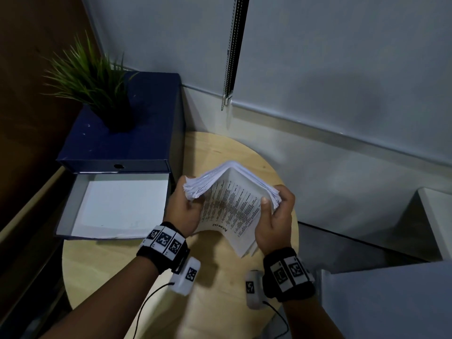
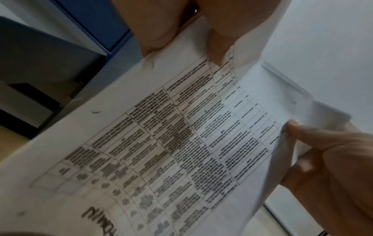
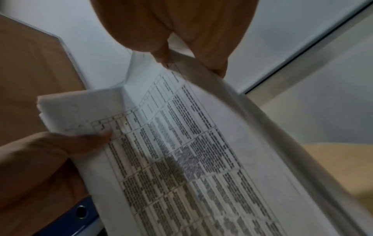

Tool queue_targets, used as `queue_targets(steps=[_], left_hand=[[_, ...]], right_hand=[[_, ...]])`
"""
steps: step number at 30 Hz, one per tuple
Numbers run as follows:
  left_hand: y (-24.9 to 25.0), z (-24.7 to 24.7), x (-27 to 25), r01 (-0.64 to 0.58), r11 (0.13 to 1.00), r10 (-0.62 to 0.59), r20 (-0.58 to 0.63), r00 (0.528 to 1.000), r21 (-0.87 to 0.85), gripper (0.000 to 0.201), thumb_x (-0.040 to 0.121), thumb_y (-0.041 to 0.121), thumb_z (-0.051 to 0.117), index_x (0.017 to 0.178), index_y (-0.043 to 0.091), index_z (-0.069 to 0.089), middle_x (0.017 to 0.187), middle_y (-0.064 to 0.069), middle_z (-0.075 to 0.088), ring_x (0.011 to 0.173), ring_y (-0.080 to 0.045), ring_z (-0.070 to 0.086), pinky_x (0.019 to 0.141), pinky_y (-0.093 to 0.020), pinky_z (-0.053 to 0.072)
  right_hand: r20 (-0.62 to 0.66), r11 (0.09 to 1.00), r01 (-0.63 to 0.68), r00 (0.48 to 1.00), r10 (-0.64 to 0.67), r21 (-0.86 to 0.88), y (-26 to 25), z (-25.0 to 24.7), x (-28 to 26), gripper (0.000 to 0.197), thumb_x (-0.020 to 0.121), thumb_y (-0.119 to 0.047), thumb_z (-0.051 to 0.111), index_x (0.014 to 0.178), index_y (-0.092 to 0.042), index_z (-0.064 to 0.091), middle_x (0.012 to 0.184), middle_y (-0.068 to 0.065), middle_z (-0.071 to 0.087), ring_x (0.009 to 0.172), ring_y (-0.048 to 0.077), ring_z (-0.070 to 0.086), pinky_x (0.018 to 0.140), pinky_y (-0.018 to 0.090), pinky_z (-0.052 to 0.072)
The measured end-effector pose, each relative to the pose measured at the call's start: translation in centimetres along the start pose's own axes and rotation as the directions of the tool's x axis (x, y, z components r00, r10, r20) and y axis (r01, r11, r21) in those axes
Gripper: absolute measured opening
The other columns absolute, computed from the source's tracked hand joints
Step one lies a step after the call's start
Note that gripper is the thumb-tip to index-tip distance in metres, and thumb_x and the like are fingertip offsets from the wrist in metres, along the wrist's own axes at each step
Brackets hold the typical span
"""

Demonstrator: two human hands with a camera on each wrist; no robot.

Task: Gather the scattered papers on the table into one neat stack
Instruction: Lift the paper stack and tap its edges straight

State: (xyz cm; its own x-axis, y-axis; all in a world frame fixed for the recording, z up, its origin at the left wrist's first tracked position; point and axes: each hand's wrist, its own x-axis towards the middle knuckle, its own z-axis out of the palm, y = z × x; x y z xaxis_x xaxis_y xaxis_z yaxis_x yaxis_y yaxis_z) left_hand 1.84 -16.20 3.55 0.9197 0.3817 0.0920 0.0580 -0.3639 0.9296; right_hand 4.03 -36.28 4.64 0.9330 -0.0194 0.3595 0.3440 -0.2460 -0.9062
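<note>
A thick stack of printed papers (image 1: 232, 204) is held over the round wooden table (image 1: 215, 304), bowed upward into an arch, with a page of table text facing me. My left hand (image 1: 187, 195) grips its left edge, thumb on the printed face and fingers behind. On the right edge my right hand (image 1: 275, 196) grips the same way. The left wrist view shows the printed sheet (image 2: 181, 143) with my left hand (image 2: 161, 27) at its top and my right hand (image 2: 322, 159) pinching the far side. The right wrist view shows the stack (image 3: 191, 159) between my right hand (image 3: 181, 32) and left hand (image 3: 60, 148).
A blue box file (image 1: 137, 133) stands at the table's back left with a potted plant (image 1: 97, 86) on top. In front of it lies an open box tray (image 1: 117, 206) lined in white. A wall runs behind, and a white surface (image 1: 391, 302) sits low at the right.
</note>
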Motion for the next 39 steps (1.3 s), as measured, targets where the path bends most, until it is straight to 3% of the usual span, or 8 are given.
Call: queue_targets(steps=[3, 8, 16, 23, 28, 31, 35, 39], left_hand=[[-1.1, 0.2, -1.1, 0.054, 0.995, -0.05, 0.051, 0.997, -0.089, 0.034, 0.084, 0.03, 0.072, 0.107, 0.009, 0.056, 0.098, 0.0, 0.066, 0.09, -0.001, 0.064, 0.075, -0.023, 0.051], [-2.4, -0.9, -1.4, 0.178, 0.975, -0.177, 0.019, 0.984, -0.131, 0.044, 0.051, 0.004, 0.065, 0.095, 0.0, 0.058, 0.093, -0.017, 0.065, 0.086, -0.03, 0.065, 0.078, -0.05, 0.053], [-0.8, -1.3, -2.4, 0.193, 0.941, -0.205, -0.013, 0.979, -0.279, 0.054, 0.046, -0.003, 0.053, 0.096, 0.013, 0.064, 0.093, 0.002, 0.067, 0.083, 0.001, 0.065, 0.076, -0.023, 0.052], [-1.2, -1.0, -3.6, 0.294, 0.926, -0.304, -0.007, 0.953, -0.237, 0.041, 0.047, 0.0, 0.047, 0.08, 0.022, 0.058, 0.079, -0.001, 0.06, 0.082, -0.025, 0.057, 0.078, -0.048, 0.05], [0.3, 0.0, -3.6, 0.261, 0.895, -0.261, 0.049, 0.964, -0.362, 0.057, 0.051, -0.004, 0.045, 0.1, 0.012, 0.066, 0.093, 0.005, 0.07, 0.081, 0.004, 0.067, 0.067, -0.018, 0.054], [-0.3, -0.4, -3.6, 0.268, 0.882, -0.287, 0.008, 0.958, -0.387, 0.056, 0.052, -0.001, 0.048, 0.101, 0.016, 0.067, 0.099, -0.004, 0.071, 0.091, -0.012, 0.068, 0.079, -0.034, 0.056], [-1.5, -1.3, -3.8, 0.235, 0.918, -0.238, 0.028, 0.971, -0.319, 0.059, 0.054, 0.006, 0.06, 0.112, 0.013, 0.06, 0.107, -0.006, 0.068, 0.102, -0.02, 0.065, 0.092, -0.048, 0.051], [-0.9, -2.0, -4.6, 0.08, 0.894, -0.084, 0.009, 0.996, -0.44, 0.062, 0.061, 0.025, 0.075, 0.113, 0.023, 0.043, 0.104, -0.001, 0.057, 0.094, -0.007, 0.061, 0.08, -0.024, 0.053]], right_hand=[[0.042, 0.998, -0.058, 0.997, 0.057, 0.005, 0.8, 0.3, -2.2, 0.049, 0.095, 0.004, 0.052, 0.122, -0.032, 0.031, 0.118, -0.022, 0.048, 0.104, -0.02, 0.051, 0.084, 0.002, 0.04], [0.103, 0.964, -0.265, 0.959, 0.264, -0.003, 3.6, -0.5, -3.8, 0.068, 0.093, 0.006, 0.055, 0.122, -0.053, 0.037, 0.119, -0.03, 0.058, 0.113, -0.007, 0.057, 0.091, 0.013, 0.046], [0.113, 0.939, -0.343, 0.933, 0.341, 0.0, 3.3, -0.6, -4.5, 0.05, 0.092, 0.008, 0.054, 0.117, -0.032, 0.039, 0.102, -0.026, 0.062, 0.093, -0.021, 0.057, 0.08, 0.004, 0.042], [0.093, 0.919, -0.388, 0.914, 0.394, -0.075, 4.6, -0.7, -5.4, 0.052, 0.087, 0.001, 0.048, 0.138, -0.009, 0.04, 0.12, 0.005, 0.061, 0.109, 0.019, 0.061, 0.087, 0.012, 0.043], [0.074, 0.917, -0.399, 0.914, 0.4, -0.027, 2.8, 0.2, -5.3, 0.049, 0.091, 0.008, 0.047, 0.11, -0.037, 0.044, 0.103, -0.023, 0.056, 0.088, -0.013, 0.06, 0.081, 0.016, 0.042], [0.039, 0.929, -0.369, 0.929, 0.368, 0.03, 2.5, 0.1, -5.3, 0.047, 0.091, 0.008, 0.048, 0.099, -0.039, 0.047, 0.096, -0.023, 0.057, 0.079, -0.023, 0.057, 0.068, 0.003, 0.041], [0.081, 0.924, -0.375, 0.926, 0.37, 0.066, 2.2, -0.4, -5.8, 0.055, 0.089, 0.013, 0.052, 0.102, -0.04, 0.045, 0.1, -0.021, 0.058, 0.083, -0.022, 0.059, 0.072, -0.001, 0.041], [0.033, 0.951, -0.287, 0.958, 0.285, 0.113, 1.5, -0.8, -5.7, 0.051, 0.083, -0.005, 0.063, 0.119, -0.037, 0.045, 0.109, -0.017, 0.065, 0.102, 0.007, 0.065, 0.085, 0.019, 0.051]])
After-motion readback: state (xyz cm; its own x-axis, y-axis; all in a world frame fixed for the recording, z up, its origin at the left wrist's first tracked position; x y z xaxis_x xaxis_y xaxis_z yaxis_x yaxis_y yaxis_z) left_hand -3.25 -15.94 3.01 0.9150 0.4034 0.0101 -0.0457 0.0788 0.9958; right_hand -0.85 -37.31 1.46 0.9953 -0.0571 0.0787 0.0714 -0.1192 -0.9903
